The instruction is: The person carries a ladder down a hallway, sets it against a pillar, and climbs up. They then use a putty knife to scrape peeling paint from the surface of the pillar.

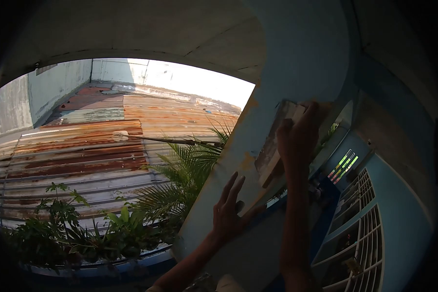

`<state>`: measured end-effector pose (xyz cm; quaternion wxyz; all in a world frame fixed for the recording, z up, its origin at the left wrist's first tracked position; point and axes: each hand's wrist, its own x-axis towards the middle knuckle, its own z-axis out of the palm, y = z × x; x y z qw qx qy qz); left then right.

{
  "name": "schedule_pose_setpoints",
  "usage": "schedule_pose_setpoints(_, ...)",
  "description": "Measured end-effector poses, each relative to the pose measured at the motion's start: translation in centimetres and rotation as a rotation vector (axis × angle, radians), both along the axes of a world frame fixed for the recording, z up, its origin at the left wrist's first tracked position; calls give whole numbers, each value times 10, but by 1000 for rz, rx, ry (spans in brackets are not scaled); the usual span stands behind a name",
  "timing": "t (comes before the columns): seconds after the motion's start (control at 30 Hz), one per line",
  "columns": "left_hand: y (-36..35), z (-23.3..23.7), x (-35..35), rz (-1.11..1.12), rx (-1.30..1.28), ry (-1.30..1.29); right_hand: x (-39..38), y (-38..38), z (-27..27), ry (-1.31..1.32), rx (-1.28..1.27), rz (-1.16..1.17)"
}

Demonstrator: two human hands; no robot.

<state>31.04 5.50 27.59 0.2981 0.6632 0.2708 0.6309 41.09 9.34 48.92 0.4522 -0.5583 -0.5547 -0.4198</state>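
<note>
A pale blue column (301, 53) with yellowish worn patches slants up through the view in front of me. My right hand (301, 134) grips a flat, rectangular wooden block (272, 148), its long face laid along the column's surface. The fingers wrap over the block's upper edge, and part of it is hidden behind them. Lower on the column is my left hand (228, 214), open with its fingers spread and raised, holding nothing. It overlaps the column's lower part in this view, below the block.
Rusty corrugated roofing (87, 151) lies beyond the column to the left. Palm fronds (194, 160) and potted plants (102, 236) line the ledge there. A thin pole (170, 141) reaches across the roof. At right, a blue wall (404, 204) has white-barred windows (370, 238).
</note>
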Motion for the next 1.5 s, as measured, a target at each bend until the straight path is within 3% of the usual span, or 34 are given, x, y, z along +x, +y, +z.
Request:
schedule_pose_setpoints(0.03, 5, -9, 9, -5, -9, 6, -7, 13, 3, -89, 31, -75)
schedule_pose_setpoints(0.07, 10, -17, 20, 31, -48, 65, -21, 10, 12, 2, -86, -151)
schedule_pose_setpoints(0.23, 22, -72, 58, 20, -150, 316, -16, -6, 11, -12, -13, -69)
schedule_pose_setpoints(0.3, 22, -73, 67, 56, -152, 368, -30, -4, 7, -46, -60, -129)
schedule_pose_setpoints(0.37, 23, -65, 67, 35, -316, 394, -19, -11, 7, -40, -99, -169)
schedule_pose_setpoints(0.4, 18, -71, 65, 26, -323, 404, -3, -20, 9, 34, -109, -65)
schedule_pose_setpoints(0.5, 25, -71, 67, 97, -170, 326, 7, -16, 9, 85, -93, 66)
schedule_pose_setpoints(0.57, 22, -69, 62, 76, -198, 364, 3, 12, 2, -135, 43, -88)
schedule_pose_setpoints(0.6, 23, -65, 61, 66, -222, 386, -10, 14, 9, -14, -123, -135)
schedule_pose_setpoints(0.7, 29, -76, 61, 111, -125, 426, -19, -7, 5, -38, -83, -83)
schedule_pose_setpoints(0.73, 32, -80, 59, 124, -112, 419, -23, -26, 9, 139, -212, -64)
schedule_pose_setpoints(0.97, 21, -78, 58, 75, -201, 388, -17, -25, 21, 69, -266, -121)
schedule_pose_setpoints(1.03, 27, -77, 63, 126, -108, 346, -5, -30, 26, 91, -234, 54)
schedule_pose_setpoints(1.07, 27, -77, 65, 125, -113, 342, -7, -21, 26, 61, -220, -48)
schedule_pose_setpoints(1.23, 26, -76, 61, 105, -138, 379, -17, -23, 35, 74, -332, -110)
schedule_pose_setpoints(1.3, 33, -74, 64, 126, -129, 354, -10, -24, 35, 55, -227, 48)
schedule_pose_setpoints(1.37, 26, -83, 67, 111, -139, 372, 1, 5, 32, -83, -193, -106)
schedule_pose_setpoints(1.5, 25, -91, 65, 129, -99, 417, -15, -19, 35, -10, -276, -98)
